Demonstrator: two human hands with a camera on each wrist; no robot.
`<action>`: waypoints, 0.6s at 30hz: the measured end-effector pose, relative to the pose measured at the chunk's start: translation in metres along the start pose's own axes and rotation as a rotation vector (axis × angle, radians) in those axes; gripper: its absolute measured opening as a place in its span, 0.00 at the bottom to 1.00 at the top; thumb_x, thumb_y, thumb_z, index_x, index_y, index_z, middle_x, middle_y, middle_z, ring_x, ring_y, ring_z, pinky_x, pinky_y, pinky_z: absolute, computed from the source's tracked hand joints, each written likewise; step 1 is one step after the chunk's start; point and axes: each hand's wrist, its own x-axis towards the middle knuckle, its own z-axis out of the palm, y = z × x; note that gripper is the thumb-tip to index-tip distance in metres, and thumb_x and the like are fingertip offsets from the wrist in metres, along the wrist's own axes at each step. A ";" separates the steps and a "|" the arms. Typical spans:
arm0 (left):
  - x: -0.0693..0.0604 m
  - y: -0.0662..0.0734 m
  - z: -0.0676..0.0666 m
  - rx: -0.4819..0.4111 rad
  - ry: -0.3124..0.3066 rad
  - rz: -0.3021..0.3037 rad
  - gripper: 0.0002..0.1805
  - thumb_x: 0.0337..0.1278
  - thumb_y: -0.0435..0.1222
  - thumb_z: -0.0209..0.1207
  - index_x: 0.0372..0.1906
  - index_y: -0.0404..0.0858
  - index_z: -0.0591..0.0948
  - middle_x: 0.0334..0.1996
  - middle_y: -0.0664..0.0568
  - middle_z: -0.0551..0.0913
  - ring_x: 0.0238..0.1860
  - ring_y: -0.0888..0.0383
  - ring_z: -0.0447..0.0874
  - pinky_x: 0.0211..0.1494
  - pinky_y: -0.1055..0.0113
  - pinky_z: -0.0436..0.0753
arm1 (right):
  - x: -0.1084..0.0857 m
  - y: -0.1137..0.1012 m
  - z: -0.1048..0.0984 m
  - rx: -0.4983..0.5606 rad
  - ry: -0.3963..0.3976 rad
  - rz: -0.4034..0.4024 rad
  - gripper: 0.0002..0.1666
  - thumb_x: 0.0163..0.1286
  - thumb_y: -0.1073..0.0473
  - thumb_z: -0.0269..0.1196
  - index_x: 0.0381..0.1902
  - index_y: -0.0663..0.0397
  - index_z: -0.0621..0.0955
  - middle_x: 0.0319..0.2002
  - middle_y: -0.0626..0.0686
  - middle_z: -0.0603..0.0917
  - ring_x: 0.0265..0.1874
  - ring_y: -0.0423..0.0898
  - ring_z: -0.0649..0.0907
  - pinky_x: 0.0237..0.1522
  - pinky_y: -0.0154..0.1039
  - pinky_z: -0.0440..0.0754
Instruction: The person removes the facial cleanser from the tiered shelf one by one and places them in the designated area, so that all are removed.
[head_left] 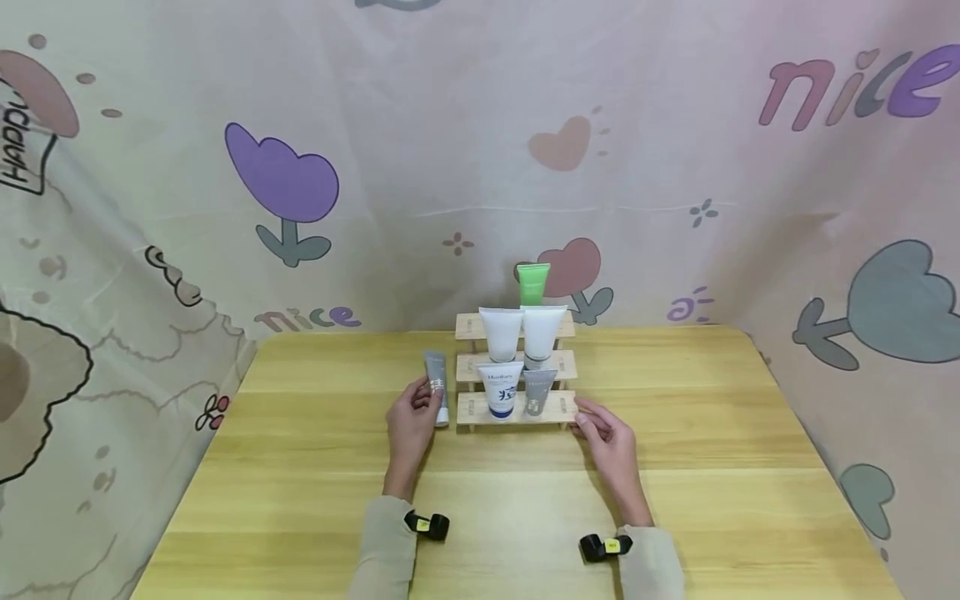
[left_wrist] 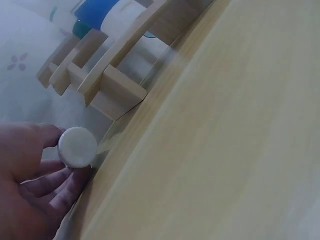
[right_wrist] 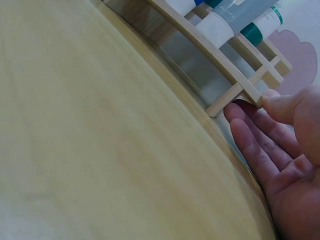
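Observation:
At the left of the three-step wooden rack [head_left: 472, 408], my left hand [head_left: 408, 429] holds a grey tube [head_left: 436, 367] between thumb and fingers. Its white cap [left_wrist: 77, 147] faces the camera in the left wrist view, close to the table. On the right, my right hand [head_left: 617, 450] pinches the end of the lowest step; in the right wrist view the thumb is on the step's edge [right_wrist: 225, 67] and fingers reach beneath. A white tube with a blue cap [head_left: 500, 385] and another grey tube [head_left: 538, 390] stand on that step.
Two white tubes [head_left: 501, 333] stand side by side on the middle step, and a green tube [head_left: 533, 283] is at the back. Behind the wooden table [head_left: 315, 467] hangs a patterned cloth [head_left: 420, 150].

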 end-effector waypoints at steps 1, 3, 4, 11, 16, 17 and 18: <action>0.000 0.000 0.000 0.017 0.004 0.003 0.20 0.64 0.34 0.68 0.58 0.29 0.82 0.42 0.40 0.88 0.40 0.49 0.87 0.37 0.72 0.85 | 0.000 0.000 0.000 0.005 0.003 0.004 0.17 0.75 0.67 0.63 0.58 0.68 0.82 0.46 0.68 0.88 0.38 0.53 0.90 0.43 0.38 0.87; 0.002 -0.001 0.000 0.052 0.021 0.010 0.18 0.63 0.34 0.68 0.54 0.28 0.84 0.40 0.42 0.88 0.39 0.50 0.87 0.34 0.73 0.83 | 0.000 0.000 0.001 0.016 0.006 0.007 0.17 0.74 0.67 0.63 0.58 0.68 0.82 0.45 0.68 0.88 0.38 0.52 0.90 0.43 0.38 0.87; 0.003 -0.001 0.001 0.067 0.028 0.013 0.17 0.63 0.34 0.68 0.53 0.28 0.84 0.40 0.43 0.88 0.38 0.50 0.87 0.33 0.74 0.82 | 0.000 0.000 0.000 0.018 0.006 0.004 0.17 0.74 0.67 0.63 0.58 0.69 0.82 0.45 0.68 0.87 0.38 0.52 0.90 0.43 0.38 0.87; 0.004 0.002 -0.003 0.084 0.055 0.026 0.14 0.63 0.33 0.68 0.50 0.29 0.86 0.39 0.43 0.89 0.38 0.50 0.87 0.36 0.71 0.80 | 0.000 0.000 -0.001 -0.002 -0.005 0.011 0.17 0.75 0.67 0.62 0.59 0.68 0.82 0.46 0.69 0.87 0.39 0.53 0.90 0.44 0.38 0.87; 0.002 0.004 -0.004 0.094 -0.006 0.024 0.19 0.62 0.34 0.70 0.55 0.30 0.84 0.43 0.42 0.87 0.42 0.49 0.86 0.40 0.66 0.83 | -0.001 0.000 -0.001 -0.005 -0.013 0.015 0.17 0.76 0.66 0.62 0.59 0.68 0.82 0.47 0.69 0.87 0.40 0.56 0.90 0.45 0.38 0.87; 0.002 0.005 -0.003 0.100 -0.020 0.026 0.20 0.62 0.35 0.70 0.56 0.30 0.83 0.44 0.41 0.87 0.42 0.49 0.86 0.41 0.65 0.84 | -0.001 0.000 -0.001 -0.007 -0.012 0.013 0.17 0.76 0.66 0.62 0.59 0.68 0.82 0.47 0.69 0.87 0.40 0.56 0.90 0.45 0.38 0.87; 0.003 0.005 -0.003 0.106 -0.034 0.024 0.21 0.61 0.35 0.71 0.57 0.30 0.83 0.45 0.41 0.87 0.43 0.49 0.86 0.41 0.64 0.84 | -0.001 0.000 -0.001 -0.008 -0.011 0.013 0.17 0.76 0.66 0.62 0.59 0.67 0.82 0.47 0.69 0.87 0.41 0.57 0.90 0.45 0.38 0.87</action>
